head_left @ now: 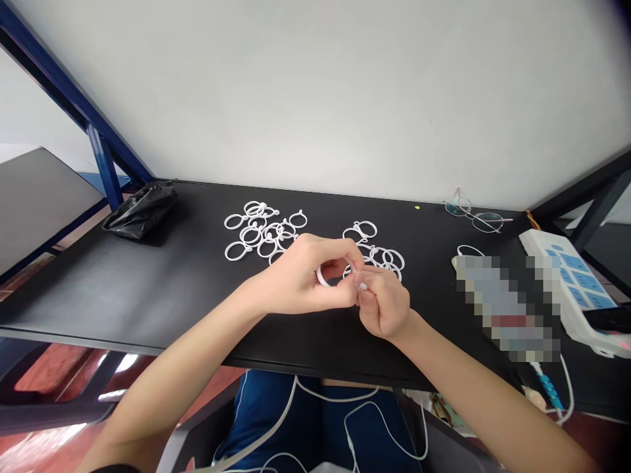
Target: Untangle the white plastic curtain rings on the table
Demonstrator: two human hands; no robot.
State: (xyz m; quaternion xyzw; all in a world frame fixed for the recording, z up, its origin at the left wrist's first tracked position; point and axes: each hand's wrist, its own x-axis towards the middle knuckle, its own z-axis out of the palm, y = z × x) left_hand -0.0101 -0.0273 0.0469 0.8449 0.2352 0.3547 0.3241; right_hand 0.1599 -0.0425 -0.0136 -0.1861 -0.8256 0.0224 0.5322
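Observation:
A white plastic curtain ring is held above the front middle of the black desk. My left hand is closed around it, thumb and forefinger curled along its band. Against those fingertips, my right hand is closed in a pinch at the ring's small white end piece, which is mostly covered by the fingers. Beyond my left hand lies a loose pile of similar white rings, each with a small eyelet. A second group of white rings lies behind my right hand, partly hidden by it.
A black plastic bag sits at the desk's left end. To the right are eyeglasses, a blurred-out phone on a cable, and a white power strip. White cables hang over my lap.

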